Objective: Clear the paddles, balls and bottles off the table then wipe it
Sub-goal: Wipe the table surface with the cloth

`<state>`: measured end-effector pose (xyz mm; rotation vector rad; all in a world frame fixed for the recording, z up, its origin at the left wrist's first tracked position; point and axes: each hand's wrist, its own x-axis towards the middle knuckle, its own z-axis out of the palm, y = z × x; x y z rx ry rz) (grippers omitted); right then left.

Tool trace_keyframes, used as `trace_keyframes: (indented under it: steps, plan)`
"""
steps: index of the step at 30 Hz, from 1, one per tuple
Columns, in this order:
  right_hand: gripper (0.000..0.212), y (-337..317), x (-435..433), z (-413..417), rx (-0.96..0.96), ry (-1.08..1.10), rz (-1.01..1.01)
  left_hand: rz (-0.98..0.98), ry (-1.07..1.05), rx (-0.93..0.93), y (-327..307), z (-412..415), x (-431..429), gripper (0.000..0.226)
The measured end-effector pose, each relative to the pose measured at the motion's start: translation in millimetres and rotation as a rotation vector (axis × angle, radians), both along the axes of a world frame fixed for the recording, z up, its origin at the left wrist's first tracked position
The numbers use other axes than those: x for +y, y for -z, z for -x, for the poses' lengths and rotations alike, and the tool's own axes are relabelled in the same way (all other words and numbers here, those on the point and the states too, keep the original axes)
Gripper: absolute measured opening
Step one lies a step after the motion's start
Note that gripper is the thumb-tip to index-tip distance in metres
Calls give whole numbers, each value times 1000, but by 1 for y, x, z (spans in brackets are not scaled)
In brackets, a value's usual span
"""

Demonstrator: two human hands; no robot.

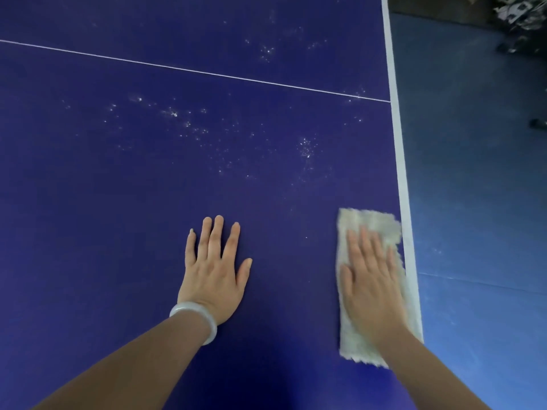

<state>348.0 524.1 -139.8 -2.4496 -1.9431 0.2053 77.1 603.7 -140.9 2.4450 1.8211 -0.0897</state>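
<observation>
Lying under the right hand (370,273), cloth (367,223) beside table (148,202) edge.

Two hands (213,270) (371,279), one cloth (370,220), one table (148,187).

Dark blue table (148,187), white lines, pale specks; cream cloth (370,223); white bangle (204,318).

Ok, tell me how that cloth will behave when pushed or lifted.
The cloth looks thin and fuzzy with ragged edges, so it would likely droop limp when lifted. It lies flat under the right hand, so pushed it should probably slide over the smooth table, perhaps bunching at its free end.
</observation>
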Motion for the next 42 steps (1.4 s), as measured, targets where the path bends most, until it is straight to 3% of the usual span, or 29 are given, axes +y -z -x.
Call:
trace_keyframes:
  steps: [4,9,12,16,18,23,27,31,34,39,42]
  plan:
    - [63,1,-16,36,-17,295,-9,7,0,-2,-1,0,0,68]
    - [62,0,66,94,35,69,-33,12,-4,9,-1,1,0,69]
    - [64,2,95,67,23,108,12,15,1,7,-1,1,0,69]
    - [67,0,46,20,48,415,-6,8,-1,-13,0,1,0,68]
    - [67,-2,8,38,40,453,-12,7,2,-20,1,1,0,68]
    - [64,1,21,117,7,180,-32,15,3,-13,0,2,0,69]
    - [64,2,86,97,19,0,-3,12,8,-8,-1,1,0,70]
    - [66,2,64,25,36,295,-15,14,2,-25,0,1,0,69]
    - [66,-1,5,34,26,461,-43,10,0,-27,0,0,0,69]
    - [63,2,5,113,-7,141,-37,15,5,-11,0,2,0,69]
    - [62,5,42,107,20,-14,-45,-8,18,-10,1,2,-1,68]
